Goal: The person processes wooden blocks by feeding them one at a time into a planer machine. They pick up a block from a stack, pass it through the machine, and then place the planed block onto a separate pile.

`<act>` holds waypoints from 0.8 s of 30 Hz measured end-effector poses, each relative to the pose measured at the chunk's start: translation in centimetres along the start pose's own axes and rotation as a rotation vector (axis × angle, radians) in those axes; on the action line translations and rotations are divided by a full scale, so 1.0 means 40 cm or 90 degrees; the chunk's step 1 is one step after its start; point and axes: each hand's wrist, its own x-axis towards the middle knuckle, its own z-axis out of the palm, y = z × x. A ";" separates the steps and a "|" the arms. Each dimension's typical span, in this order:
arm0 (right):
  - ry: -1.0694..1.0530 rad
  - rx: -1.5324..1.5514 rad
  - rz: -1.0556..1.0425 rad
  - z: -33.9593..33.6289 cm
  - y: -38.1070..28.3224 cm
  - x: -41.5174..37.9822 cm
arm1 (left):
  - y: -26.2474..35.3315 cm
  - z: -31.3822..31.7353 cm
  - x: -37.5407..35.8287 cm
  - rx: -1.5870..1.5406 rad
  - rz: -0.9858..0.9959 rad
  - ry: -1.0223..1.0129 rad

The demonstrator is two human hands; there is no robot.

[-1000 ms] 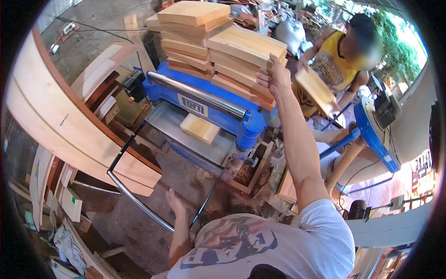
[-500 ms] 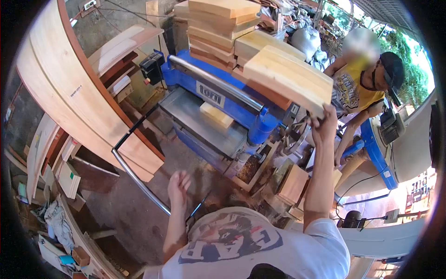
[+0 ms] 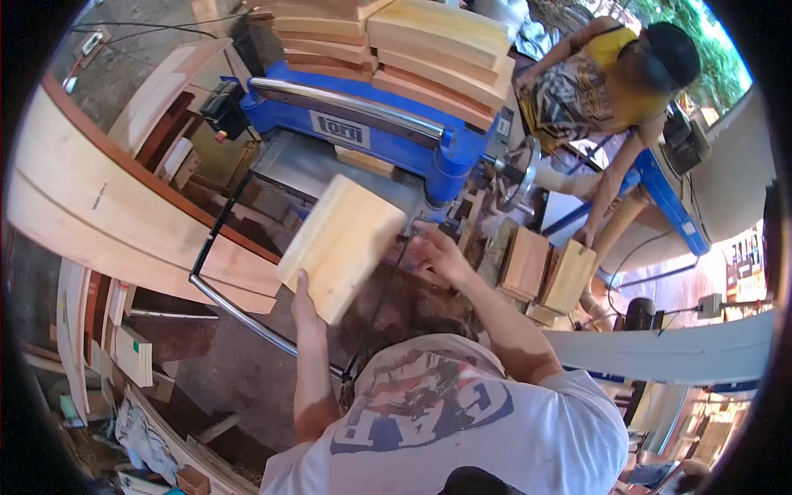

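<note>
Wood block (image 3: 342, 246) held in air in front of the blue planer (image 3: 363, 132), just before its feed table's near edge. Left hand (image 3: 303, 299) grips block's lower edge. Right hand (image 3: 439, 254) at block's right edge, fingers spread, not clamped. Co-worker's hand (image 3: 587, 237) touches another block (image 3: 568, 276) at right.

Wooden board (image 3: 340, 246): we record one pale, light-yellow plank piece, thick, roughly rectangular with straight grain lines, broad face up. Held tilted in the air, its lower end near us, its upper end toward the blue machine.
</note>
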 end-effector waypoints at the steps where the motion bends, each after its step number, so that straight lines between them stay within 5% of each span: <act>1: -0.004 -0.064 -0.001 0.006 0.031 -0.006 | -0.020 -0.021 0.052 -0.018 -0.002 0.018; 5: -0.003 -0.255 -0.070 -0.018 0.157 -0.081 | -0.061 -0.080 0.284 0.038 0.002 0.084; 9: 0.164 -0.360 -0.098 -0.091 0.229 -0.177 | -0.048 0.011 0.343 0.057 -0.057 -0.098; 11: 0.188 -0.420 -0.060 -0.131 0.234 -0.196 | -0.086 0.021 0.410 0.144 0.057 -0.010; 14: 0.230 -0.439 -0.060 -0.177 0.203 -0.230 | -0.097 0.137 0.429 0.243 0.052 0.148; 19: 0.251 -0.484 -0.015 -0.214 0.250 -0.228 | -0.116 0.228 0.496 0.332 0.147 0.155; 21: 0.251 -0.511 0.015 -0.225 0.239 -0.230 | -0.104 0.306 0.458 0.287 0.091 0.230; 23: 0.220 -0.532 0.062 -0.206 0.135 -0.226 | -0.156 0.229 0.591 0.502 0.168 0.259; 24: 0.198 -0.411 0.100 -0.187 0.105 -0.230 | -0.163 0.228 0.576 0.331 0.273 0.210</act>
